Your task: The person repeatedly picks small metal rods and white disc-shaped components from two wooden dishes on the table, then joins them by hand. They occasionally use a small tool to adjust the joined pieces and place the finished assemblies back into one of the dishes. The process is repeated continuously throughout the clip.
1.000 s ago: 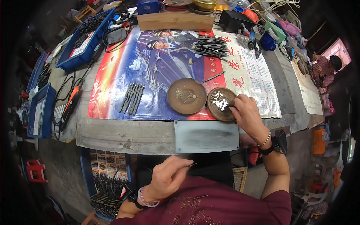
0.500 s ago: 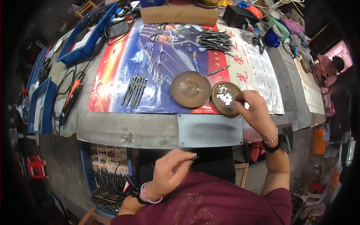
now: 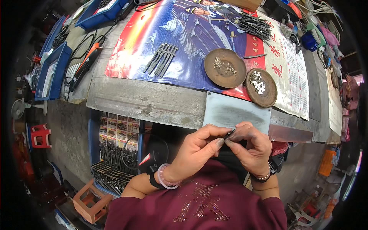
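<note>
My left hand [image 3: 197, 147] and my right hand [image 3: 251, 147] meet at the fingertips, just in front of the table edge. A small dark metal piece [image 3: 230, 133] is pinched in my left fingers, too small to name. The right thumb and finger are pressed together against it; whatever they hold is hidden. Beyond the hands, a pale metal plate [image 3: 235, 111] lies on the front edge of the table. A brown round dish [image 3: 264, 97] behind it holds shiny silver discs. The other brown dish [image 3: 214, 78] contains small thin brassy pieces.
Dark slim metal parts [image 3: 163, 59] lie in a row on the poster [image 3: 132, 50]. A dark bundle [image 3: 255, 27] lies farther back. An orange-and-black tool [image 3: 86, 63] with a cable rests at left near a blue bin [image 3: 51, 73]. Below stands a crate of dark rods [image 3: 117, 157].
My right hand has left the dish of discs and come down to my left hand. The left hand has moved right and up, and the view has shifted.
</note>
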A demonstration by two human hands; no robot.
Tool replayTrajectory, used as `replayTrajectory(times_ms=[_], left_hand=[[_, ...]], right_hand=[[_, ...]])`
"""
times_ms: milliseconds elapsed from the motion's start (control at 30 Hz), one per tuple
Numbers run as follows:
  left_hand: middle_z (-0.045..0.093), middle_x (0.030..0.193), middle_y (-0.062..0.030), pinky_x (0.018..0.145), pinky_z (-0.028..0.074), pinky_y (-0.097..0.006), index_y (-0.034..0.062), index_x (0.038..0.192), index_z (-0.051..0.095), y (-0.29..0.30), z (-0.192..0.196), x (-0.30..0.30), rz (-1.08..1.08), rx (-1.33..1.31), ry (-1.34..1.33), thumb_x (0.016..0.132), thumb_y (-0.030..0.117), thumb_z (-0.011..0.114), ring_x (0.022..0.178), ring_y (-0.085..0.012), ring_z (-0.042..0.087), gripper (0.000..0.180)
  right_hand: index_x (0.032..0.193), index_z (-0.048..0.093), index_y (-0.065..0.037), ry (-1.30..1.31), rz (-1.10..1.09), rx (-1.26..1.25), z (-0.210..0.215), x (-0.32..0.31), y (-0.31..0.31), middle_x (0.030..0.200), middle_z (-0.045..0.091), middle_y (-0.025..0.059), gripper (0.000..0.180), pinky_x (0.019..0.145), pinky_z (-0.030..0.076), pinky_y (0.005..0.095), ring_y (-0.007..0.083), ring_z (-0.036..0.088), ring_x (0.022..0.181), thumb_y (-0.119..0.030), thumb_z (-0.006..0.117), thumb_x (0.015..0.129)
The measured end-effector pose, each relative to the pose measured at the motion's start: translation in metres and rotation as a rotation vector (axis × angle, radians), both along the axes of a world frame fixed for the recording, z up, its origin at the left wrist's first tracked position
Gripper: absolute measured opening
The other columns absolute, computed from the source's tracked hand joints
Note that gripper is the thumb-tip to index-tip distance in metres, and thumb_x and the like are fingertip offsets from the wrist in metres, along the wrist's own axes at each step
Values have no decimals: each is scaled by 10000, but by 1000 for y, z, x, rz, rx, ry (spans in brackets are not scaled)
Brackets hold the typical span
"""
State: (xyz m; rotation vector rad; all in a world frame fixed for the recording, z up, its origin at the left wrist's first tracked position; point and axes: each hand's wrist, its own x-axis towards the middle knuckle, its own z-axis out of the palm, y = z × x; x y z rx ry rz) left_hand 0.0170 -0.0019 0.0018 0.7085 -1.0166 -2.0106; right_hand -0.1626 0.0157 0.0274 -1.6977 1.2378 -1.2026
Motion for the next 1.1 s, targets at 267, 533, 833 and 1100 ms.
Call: replayTrajectory(times_ms=[267,533,833,1100], left_hand=[[564,1053,-39,682,440,-204,-5,1142,582,5,0,-2,6,-22,51,935,-6,534,781,-62,517,212],[520,1028,-56,668,435,-212,33,1109,590,0,5,1,-34,-274,52,889,-89,550,761,-73,506,254],[521,993,-105,726,452,-244,32,1134,590,3,17,-16,333,-600,-159,865,-73,597,837,-156,527,289],[522,995,-119,704,447,-253,47,1157,580,7,16,-17,340,-682,-95,837,-98,611,823,-171,525,352]], right_hand=[[861,584,-27,15,0,-76,-3,1,3,784,630,63,177,836,433,363,181,595,759,-10,735,769],[850,551,-19,-866,203,439,-10,1,-4,869,598,72,183,752,476,282,156,574,836,13,721,792],[904,602,41,-339,-199,-96,1,26,1,931,649,152,107,721,525,296,214,646,832,44,670,822],[863,628,42,-533,-53,6,8,18,2,939,660,177,80,747,524,298,215,653,856,40,686,807]])
